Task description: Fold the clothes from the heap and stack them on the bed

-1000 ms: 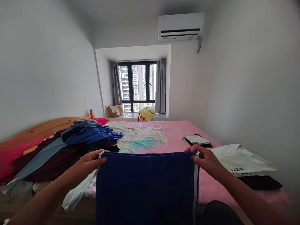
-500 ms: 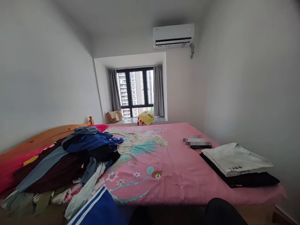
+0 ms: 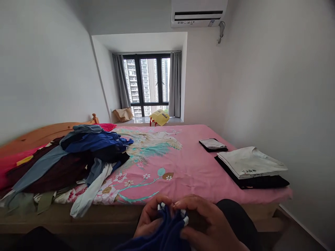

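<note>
Pinching a dark blue garment (image 3: 163,235) just in front of the near edge of a bed (image 3: 193,164), a person brings both bare hands close together. The left hand (image 3: 148,219) grips one part of the cloth between thumb and fingers, while the right hand (image 3: 211,223) is closed on another part beside it – white trim (image 3: 186,220) shows at the fingertips of both. The garment hangs in loose folds below the hands, and beyond the right hand rises a dark-clad knee (image 3: 237,216).

Along the left side of the bed, near the wooden headboard (image 3: 49,135), lies a tangled heap of clothes (image 3: 75,167) in blue, grey and maroon, with a pale sleeve (image 3: 87,200) drooping over the near edge. At the near right corner sits a folded white shirt (image 3: 252,162) with dark lettering, on top of folded black cloth (image 3: 272,182). Farther along the right edge rests a smaller folded pile (image 3: 212,144), white over black.

Past the bed's far edge, on the sill of a curtained window (image 3: 149,83), stand a brown paper bag (image 3: 123,114) and a yellow bag (image 3: 160,118) – the latter with red handles
</note>
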Tool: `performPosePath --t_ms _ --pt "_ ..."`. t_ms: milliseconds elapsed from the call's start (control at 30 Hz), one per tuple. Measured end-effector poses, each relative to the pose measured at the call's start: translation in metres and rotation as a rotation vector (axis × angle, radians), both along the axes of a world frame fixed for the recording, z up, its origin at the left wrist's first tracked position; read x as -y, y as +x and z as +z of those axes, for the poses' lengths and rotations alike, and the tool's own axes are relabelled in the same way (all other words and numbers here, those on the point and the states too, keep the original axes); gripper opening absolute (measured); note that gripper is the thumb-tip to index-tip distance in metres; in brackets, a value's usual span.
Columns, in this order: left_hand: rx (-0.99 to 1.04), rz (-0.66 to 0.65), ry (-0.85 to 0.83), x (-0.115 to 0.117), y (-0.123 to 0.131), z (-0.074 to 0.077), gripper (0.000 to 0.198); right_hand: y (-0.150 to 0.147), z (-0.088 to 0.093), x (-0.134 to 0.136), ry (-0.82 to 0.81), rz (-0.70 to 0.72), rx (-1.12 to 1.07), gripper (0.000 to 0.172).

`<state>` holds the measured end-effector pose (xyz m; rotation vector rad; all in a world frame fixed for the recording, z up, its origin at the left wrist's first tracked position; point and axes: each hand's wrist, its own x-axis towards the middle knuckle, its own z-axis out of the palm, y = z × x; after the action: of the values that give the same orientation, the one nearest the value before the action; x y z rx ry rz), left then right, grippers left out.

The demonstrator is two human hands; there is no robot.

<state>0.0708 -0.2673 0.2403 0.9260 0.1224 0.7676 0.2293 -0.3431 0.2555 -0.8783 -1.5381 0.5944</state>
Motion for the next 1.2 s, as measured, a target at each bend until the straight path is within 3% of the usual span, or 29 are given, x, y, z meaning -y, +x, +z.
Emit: performPosePath --t_ms 167,433,667,800,1000,1200 --pt "0.014 0.115 0.07 0.001 0.003 -0.004 0.019 0.003 0.008 0.003 0.097 0.017 0.104 0.05" --pt "-0.063 0.1 0.085 0.006 0.004 -0.007 0.021 0.007 0.0 0.001 0.107 0.023 0.131 0.049" --pt "-0.021 -0.063 -0.012 0.003 0.007 -0.015 0.039 0.016 -0.014 -0.001 0.009 -0.13 0.436 0.054" --pt "-0.153 0.053 0.088 -0.016 0.002 0.0 0.032 0.021 0.003 0.0 0.203 -0.227 0.608 0.072" --pt "-0.284 0.04 0.319 -0.043 -0.007 0.039 0.033 0.01 0.053 0.0 0.578 -0.141 1.036 0.022" --pt "-0.345 0.194 0.504 -0.06 -0.019 0.054 0.033 0.001 0.053 -0.003 0.611 -0.42 1.176 0.018"
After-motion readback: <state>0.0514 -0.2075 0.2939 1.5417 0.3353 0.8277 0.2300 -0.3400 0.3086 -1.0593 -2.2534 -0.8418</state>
